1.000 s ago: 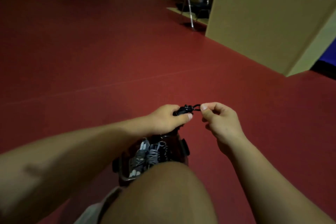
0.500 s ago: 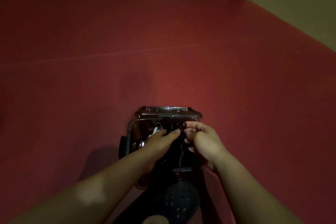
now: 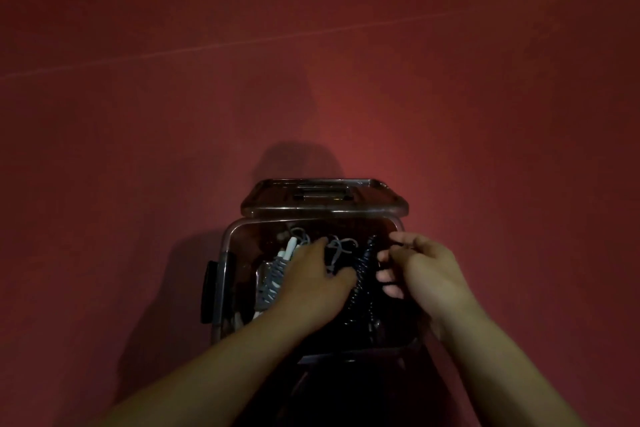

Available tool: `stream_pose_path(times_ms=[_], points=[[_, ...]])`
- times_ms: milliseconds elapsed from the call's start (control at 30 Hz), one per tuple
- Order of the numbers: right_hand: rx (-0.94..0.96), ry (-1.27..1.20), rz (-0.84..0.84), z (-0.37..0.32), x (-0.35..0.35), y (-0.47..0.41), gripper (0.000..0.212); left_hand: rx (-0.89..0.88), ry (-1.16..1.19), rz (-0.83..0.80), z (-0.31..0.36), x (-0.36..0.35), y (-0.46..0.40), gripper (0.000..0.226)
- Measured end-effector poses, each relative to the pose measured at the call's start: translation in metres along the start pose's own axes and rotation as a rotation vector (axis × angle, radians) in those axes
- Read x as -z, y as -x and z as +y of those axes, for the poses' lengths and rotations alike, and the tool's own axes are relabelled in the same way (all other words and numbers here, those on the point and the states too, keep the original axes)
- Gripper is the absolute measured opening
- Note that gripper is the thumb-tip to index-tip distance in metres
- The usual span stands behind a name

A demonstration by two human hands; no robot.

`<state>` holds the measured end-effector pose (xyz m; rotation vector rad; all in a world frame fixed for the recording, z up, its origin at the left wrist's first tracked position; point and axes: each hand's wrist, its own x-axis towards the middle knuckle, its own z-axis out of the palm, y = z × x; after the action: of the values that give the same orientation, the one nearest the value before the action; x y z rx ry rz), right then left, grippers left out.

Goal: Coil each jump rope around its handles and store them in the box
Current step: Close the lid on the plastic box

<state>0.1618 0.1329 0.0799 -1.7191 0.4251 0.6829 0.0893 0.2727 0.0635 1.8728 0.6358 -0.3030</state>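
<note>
One clear box (image 3: 227, 274) sits on the red floor (image 3: 138, 149) at lower centre, its lid (image 3: 323, 198) tipped back. Inside I count two coiled ropes for certain: a grey-and-white one (image 3: 273, 277) on the left and the black rope (image 3: 362, 274) to its right. It looks light and springy, best held round the wrapped handles. The left hand (image 3: 311, 277) rests flat, fingers straight; the right hand (image 3: 420, 267) pinches a black strand.
</note>
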Motion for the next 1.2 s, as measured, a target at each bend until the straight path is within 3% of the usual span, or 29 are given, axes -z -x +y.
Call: stream_pose_path(times_ms=[100, 167, 267, 400, 500, 700, 967, 1067, 1200], points=[[0.115, 0.080, 0.131, 0.004, 0.006, -0.014, 0.014, -0.103, -0.047, 0.285, -0.007, 0.023, -0.002, 0.051], [0.197, 0.174, 0.236, 0.006, 0.007, -0.022, 0.012, -0.190, -0.255, 0.466, -0.008, 0.040, -0.006, 0.049], [0.322, 0.342, 0.345, 0.001, 0.001, -0.032, 0.023, -0.113, -0.540, 0.617, -0.013, 0.064, -0.019, 0.065], [0.301, 0.354, 0.263, -0.010, -0.014, -0.039, 0.054, 0.169, -0.524, 0.439, -0.019, 0.092, -0.044, 0.092], [0.308, 0.392, 0.185, -0.012, -0.026, -0.035, 0.057, 0.263, -0.346, 0.266, -0.020, 0.100, -0.053, 0.084], [0.325, 0.324, 0.242, -0.012, -0.023, -0.027, 0.060, 0.213, -0.206, 0.377, -0.023, 0.095, -0.040, 0.083], [0.358, 0.213, 0.343, -0.017, -0.014, -0.016, 0.042, 0.163, -0.002, 0.395, -0.028, 0.088, 0.018, 0.086], [0.309, 0.218, 0.329, -0.013, -0.009, -0.015, 0.056, 0.118, 0.059, 0.413, -0.033, 0.080, 0.043, 0.073], [0.137, 0.313, 0.196, 0.000, 0.003, -0.003, 0.092, 0.140, 0.104, 0.421, -0.046, 0.078, 0.070, 0.051]])
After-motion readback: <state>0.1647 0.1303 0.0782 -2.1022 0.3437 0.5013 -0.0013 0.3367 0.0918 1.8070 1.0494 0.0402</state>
